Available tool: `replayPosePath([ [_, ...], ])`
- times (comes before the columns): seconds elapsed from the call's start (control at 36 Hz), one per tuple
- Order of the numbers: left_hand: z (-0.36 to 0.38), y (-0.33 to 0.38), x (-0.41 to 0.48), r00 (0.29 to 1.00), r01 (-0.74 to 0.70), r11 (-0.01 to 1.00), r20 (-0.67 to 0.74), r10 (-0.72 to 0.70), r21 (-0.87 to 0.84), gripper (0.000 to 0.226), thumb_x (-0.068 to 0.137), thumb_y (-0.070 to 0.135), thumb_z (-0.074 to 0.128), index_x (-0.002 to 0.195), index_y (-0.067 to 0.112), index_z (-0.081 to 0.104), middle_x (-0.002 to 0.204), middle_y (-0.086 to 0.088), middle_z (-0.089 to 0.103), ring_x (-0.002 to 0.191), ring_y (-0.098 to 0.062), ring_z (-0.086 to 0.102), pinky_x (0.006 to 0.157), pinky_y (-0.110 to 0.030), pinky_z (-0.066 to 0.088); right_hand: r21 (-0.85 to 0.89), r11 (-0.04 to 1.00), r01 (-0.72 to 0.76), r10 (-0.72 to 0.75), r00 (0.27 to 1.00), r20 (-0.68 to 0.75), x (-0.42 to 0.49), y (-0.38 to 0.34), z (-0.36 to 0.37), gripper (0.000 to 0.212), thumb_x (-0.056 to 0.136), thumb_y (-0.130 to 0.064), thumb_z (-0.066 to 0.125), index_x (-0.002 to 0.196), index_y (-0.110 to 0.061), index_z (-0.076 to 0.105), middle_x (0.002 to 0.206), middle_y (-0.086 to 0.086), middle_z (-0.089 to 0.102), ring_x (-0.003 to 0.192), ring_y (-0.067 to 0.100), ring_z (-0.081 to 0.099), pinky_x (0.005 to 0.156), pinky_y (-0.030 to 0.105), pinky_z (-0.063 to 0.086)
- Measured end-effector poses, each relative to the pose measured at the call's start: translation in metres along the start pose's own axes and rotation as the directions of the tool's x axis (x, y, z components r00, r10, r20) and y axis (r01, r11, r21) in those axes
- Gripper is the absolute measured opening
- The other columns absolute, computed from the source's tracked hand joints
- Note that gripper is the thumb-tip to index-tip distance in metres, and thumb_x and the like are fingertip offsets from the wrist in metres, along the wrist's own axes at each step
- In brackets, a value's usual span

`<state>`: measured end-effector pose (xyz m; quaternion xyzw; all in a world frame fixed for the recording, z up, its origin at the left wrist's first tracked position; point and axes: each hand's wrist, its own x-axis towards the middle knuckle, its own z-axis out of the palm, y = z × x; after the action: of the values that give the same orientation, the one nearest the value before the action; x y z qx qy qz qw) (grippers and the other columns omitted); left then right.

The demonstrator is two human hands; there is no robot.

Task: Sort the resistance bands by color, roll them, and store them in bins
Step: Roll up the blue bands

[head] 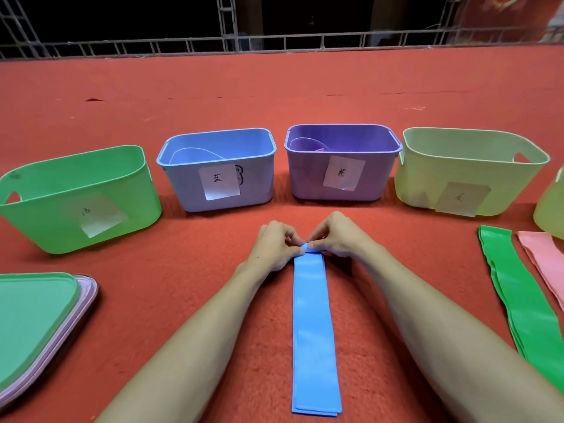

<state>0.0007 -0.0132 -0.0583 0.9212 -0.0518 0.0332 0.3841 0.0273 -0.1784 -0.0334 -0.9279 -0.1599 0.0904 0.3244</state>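
Observation:
A blue resistance band [314, 331] lies flat on the red carpet, running from near me toward the bins. Its far end is folded over into a small first turn. My left hand [274, 244] and my right hand [337, 236] both pinch that folded end, one at each side. Four labelled bins stand in a row behind: a green bin [76, 196], a blue bin [186, 184], a purple bin [305, 178] and a pale yellow-green bin [421, 184]. The blue and purple bins each hold a band. A green band [518, 303] and a pink band [540, 251] lie at the right.
Stacked lids [39, 325], green on top and pink below, lie at the lower left. Part of another pale bin [552, 212] shows at the right edge. A metal truss [274, 42] runs along the carpet's far edge.

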Motion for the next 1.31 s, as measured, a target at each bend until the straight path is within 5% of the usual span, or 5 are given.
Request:
replayPosePath([
  [0.25,-0.008,0.005,-0.004,0.997,0.021,0.999,0.074,-0.019,-0.033,0.009,0.074,0.014,0.077,0.069,0.021,0.075,0.074,0.004,0.073,0.071,-0.009,0.062,0.074,-0.027,0.051,-0.023,0.999,0.027,-0.028,0.999,-0.036,-0.009,-0.005,0.004,0.010,0.071,-0.015,0.082,0.080,-0.015,0.077,0.067,-0.003,0.066,0.053,-0.004,0.048,0.049,0.005,0.035],
  [0.64,-0.006,0.009,-0.016,0.999,0.030,0.999,-0.012,-0.030,-0.028,0.019,0.068,0.010,0.080,0.079,0.017,0.067,0.062,0.010,0.062,0.058,-0.002,0.056,0.058,-0.011,0.041,0.047,0.998,0.039,-0.038,0.999,-0.037,-0.016,0.000,0.002,0.008,0.075,-0.020,0.078,0.082,-0.017,0.079,0.075,0.001,0.075,0.065,0.002,0.054,0.065,0.026,0.049],
  [0.89,-0.005,0.009,-0.022,0.999,0.036,0.999,-0.016,-0.035,0.017,0.032,0.066,0.011,0.083,0.085,0.022,0.060,0.079,0.006,0.071,0.080,-0.012,0.065,0.075,-0.023,0.045,-0.025,1.000,0.004,-0.005,0.999,-0.037,-0.022,-0.001,0.006,0.021,0.076,-0.021,0.079,0.097,-0.019,0.077,0.087,-0.005,0.073,0.074,0.002,0.056,0.067,0.016,0.039],
  [1.11,-0.006,0.018,-0.024,0.994,0.106,0.994,-0.003,-0.106,-0.027,0.022,0.070,0.014,0.078,0.089,0.019,0.070,0.072,0.006,0.069,0.062,0.002,0.055,0.059,-0.014,0.039,-0.044,0.998,-0.036,0.033,0.997,-0.072,-0.026,-0.009,0.008,0.019,0.069,-0.017,0.084,0.086,-0.014,0.078,0.076,-0.001,0.070,0.071,0.009,0.059,0.064,0.021,0.043],
  [1.31,-0.007,0.008,-0.023,0.994,0.111,0.994,0.016,-0.111,0.018,0.022,0.075,0.022,0.080,0.097,0.019,0.076,0.092,0.002,0.073,0.092,-0.011,0.062,0.090,-0.024,0.046,-0.012,1.000,-0.009,0.008,0.996,-0.092,-0.030,-0.005,0.014,0.019,0.067,-0.012,0.085,0.084,-0.015,0.077,0.083,0.001,0.074,0.073,0.010,0.061,0.072,0.023,0.051],
])
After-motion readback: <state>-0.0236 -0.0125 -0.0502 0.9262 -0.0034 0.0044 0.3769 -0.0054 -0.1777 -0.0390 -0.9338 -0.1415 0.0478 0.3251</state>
